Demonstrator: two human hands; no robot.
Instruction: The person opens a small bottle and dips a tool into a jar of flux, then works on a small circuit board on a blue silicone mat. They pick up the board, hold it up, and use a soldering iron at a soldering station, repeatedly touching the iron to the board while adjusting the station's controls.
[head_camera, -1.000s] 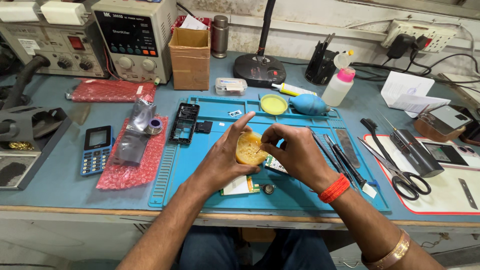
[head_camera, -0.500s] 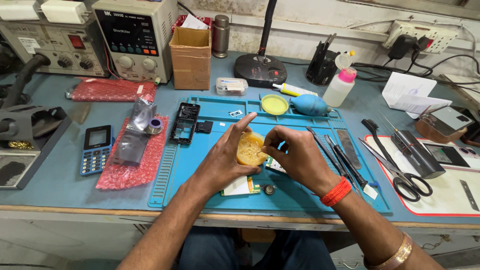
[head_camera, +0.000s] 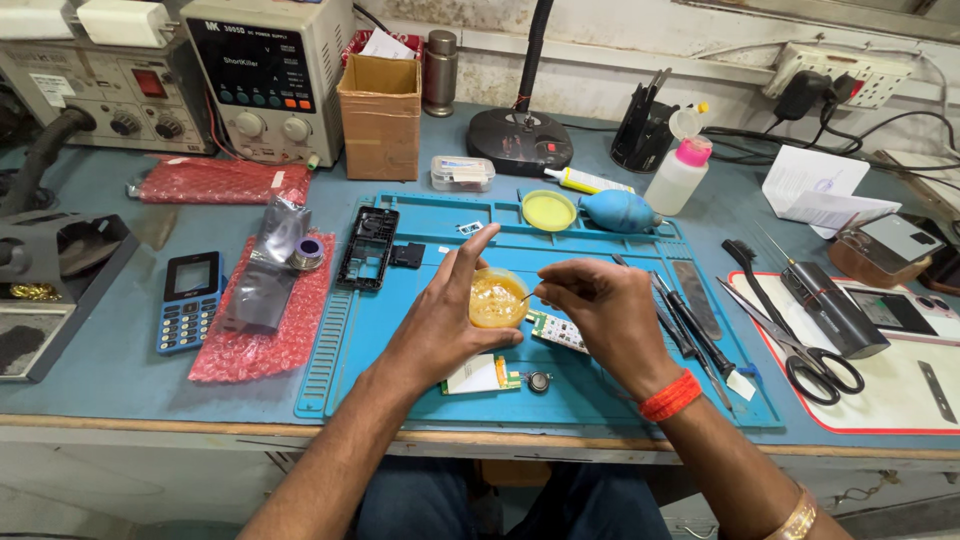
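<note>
1. The left hand (head_camera: 440, 325) grips a small round tub (head_camera: 496, 298) of amber paste, thumb and fingers closed round it, held above the blue mat (head_camera: 400, 350) at the middle of the counter (head_camera: 120, 390).
2. The right hand (head_camera: 605, 310) is closed in a pinch on a thin stick (head_camera: 531, 294), whose tip meets the tub's rim.
3. A green circuit board (head_camera: 558, 331) lies on the mat just below the tub, between the two hands.
4. A second board (head_camera: 482, 376) and a coin cell (head_camera: 539, 381) lie near the mat's front edge, by the left wrist.
5. A black phone frame (head_camera: 367, 247) rests on the mat's left side; a blue keypad phone (head_camera: 188, 300) sits well apart on the counter, beside red bubble wrap (head_camera: 270, 330).
6. A yellow lid (head_camera: 549, 211) and a blue blower (head_camera: 620, 211) lie at the mat's far edge.
7. Scissors (head_camera: 800, 350) lie on a white mat (head_camera: 900, 400) to the right.
</note>
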